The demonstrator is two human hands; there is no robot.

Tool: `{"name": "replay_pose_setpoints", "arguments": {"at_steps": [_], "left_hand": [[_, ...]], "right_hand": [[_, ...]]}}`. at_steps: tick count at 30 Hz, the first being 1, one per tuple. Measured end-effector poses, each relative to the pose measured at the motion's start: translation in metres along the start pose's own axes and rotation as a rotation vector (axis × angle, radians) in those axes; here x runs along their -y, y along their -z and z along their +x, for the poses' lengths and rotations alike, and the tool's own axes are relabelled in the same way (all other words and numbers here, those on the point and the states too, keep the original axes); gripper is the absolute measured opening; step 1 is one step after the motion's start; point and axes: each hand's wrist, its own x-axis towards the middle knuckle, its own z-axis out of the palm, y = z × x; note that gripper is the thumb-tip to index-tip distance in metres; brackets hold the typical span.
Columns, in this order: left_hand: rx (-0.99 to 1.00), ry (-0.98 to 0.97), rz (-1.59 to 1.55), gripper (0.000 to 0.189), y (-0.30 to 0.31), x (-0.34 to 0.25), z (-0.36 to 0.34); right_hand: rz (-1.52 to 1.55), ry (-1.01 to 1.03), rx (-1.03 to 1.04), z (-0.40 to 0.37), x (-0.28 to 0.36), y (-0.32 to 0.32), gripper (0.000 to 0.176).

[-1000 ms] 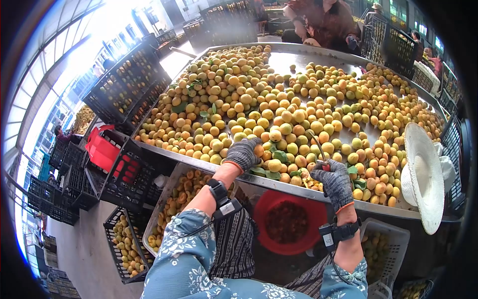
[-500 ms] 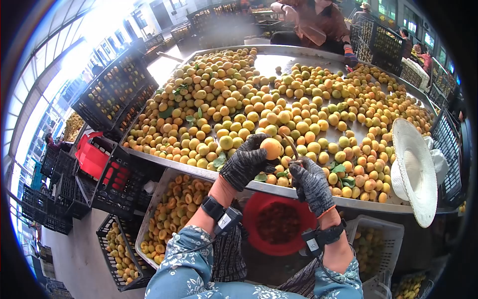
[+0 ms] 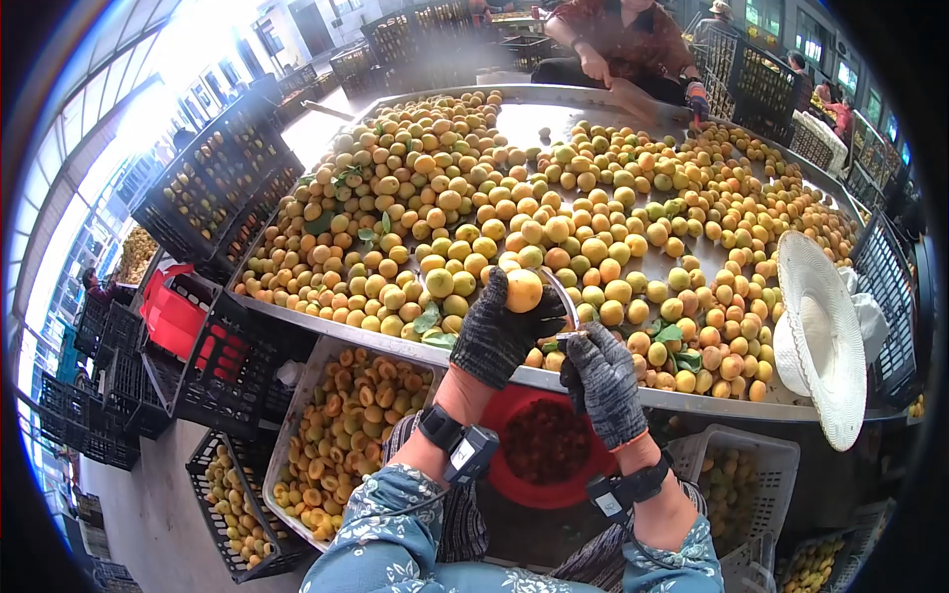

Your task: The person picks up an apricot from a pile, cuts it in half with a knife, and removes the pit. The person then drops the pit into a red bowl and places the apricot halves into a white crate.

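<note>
My left hand [image 3: 500, 331], in a dark grey knit glove, holds an orange-yellow apricot [image 3: 523, 291] between thumb and fingers, above the front edge of the metal table [image 3: 326, 327]. My right hand [image 3: 605, 381], gloved alike, grips the handle of a curved knife [image 3: 563, 298]. Its thin blade arcs up and to the left, close to the apricot's right side; whether the two touch is unclear. Behind both hands, many loose apricots [image 3: 445, 198] cover much of the tabletop. Below them is a red basin [image 3: 547, 450] with dark reddish-brown contents.
A white crate [image 3: 285, 435] of split apricots stands below left, beside a black crate [image 3: 213, 494]. Another pale crate [image 3: 776, 474] is below right. A straw hat [image 3: 820, 341] rests at the table's right. A co-worker [image 3: 618, 49] sits across the table.
My left hand has moved slightly right and down and turned, keeping the apricot. The knife blade now shows as a bright curve. The co-worker's hand across the table has moved.
</note>
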Motion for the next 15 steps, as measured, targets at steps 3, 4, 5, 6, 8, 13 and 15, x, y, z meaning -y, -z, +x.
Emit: {"name": "replay_pose_setpoints", "arguments": {"at_steps": [3,4,5,6,8,13,15], "left_hand": [[0.049,0.024,-0.137,0.057,-0.005,0.004,-0.001],[0.095,0.047,-0.187,0.058,-0.006,0.005,-0.001],[0.095,0.046,-0.189,0.058,-0.009,0.007,-0.002],[0.057,0.003,-0.159,0.060,-0.012,0.009,-0.003],[0.020,-0.036,-0.133,0.061,-0.013,0.012,-0.002],[0.031,0.012,-0.086,0.061,-0.018,0.014,-0.004],[0.096,0.022,-0.065,0.064,-0.022,0.013,-0.008]], "right_hand": [[0.064,-0.003,-0.007,0.000,-0.001,-0.005,0.020],[0.108,-0.001,-0.013,0.000,-0.003,-0.006,0.019],[0.105,-0.001,-0.014,-0.001,-0.004,-0.009,0.019],[0.148,0.005,-0.025,-0.001,-0.005,-0.012,0.018],[0.188,0.012,-0.041,-0.003,-0.006,-0.016,0.017],[0.238,-0.065,-0.039,-0.005,-0.005,-0.020,0.012],[0.220,-0.066,-0.025,-0.002,-0.009,-0.020,0.012]]}}
